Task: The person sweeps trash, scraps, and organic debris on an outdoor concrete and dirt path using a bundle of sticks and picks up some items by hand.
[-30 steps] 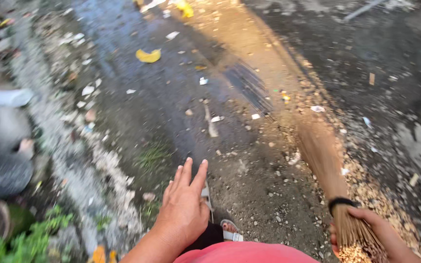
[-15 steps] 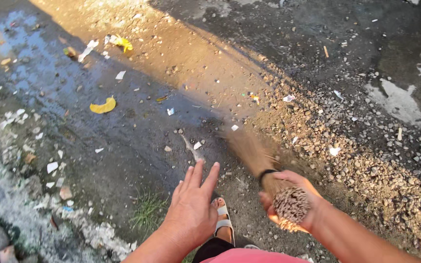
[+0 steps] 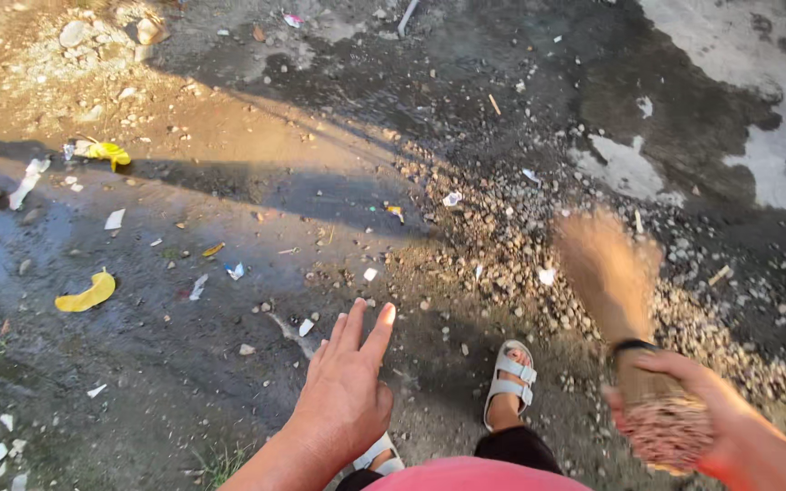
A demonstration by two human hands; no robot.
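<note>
My right hand (image 3: 684, 409) grips the bound end of a stick broom (image 3: 616, 282). Its blurred bristles spread over the gravel (image 3: 520, 245) ahead of my right foot. My left hand (image 3: 347, 386) hangs flat and empty, fingers together and pointing forward, above wet dark ground. My feet wear white strapped sandals (image 3: 509, 377), the right one fully in view, the left one partly hidden under my left hand.
Litter dots the wet ground on the left: a yellow peel (image 3: 85, 293), a yellow wrapper (image 3: 106, 152), white paper scraps (image 3: 27, 182). Loose stones lie at the top left (image 3: 75, 35). A pale concrete patch (image 3: 775, 136) shows at the top right.
My view has swung to the right. The broom has swept from in front of me out to the right over the gravel. My left hand stays flat and empty.
</note>
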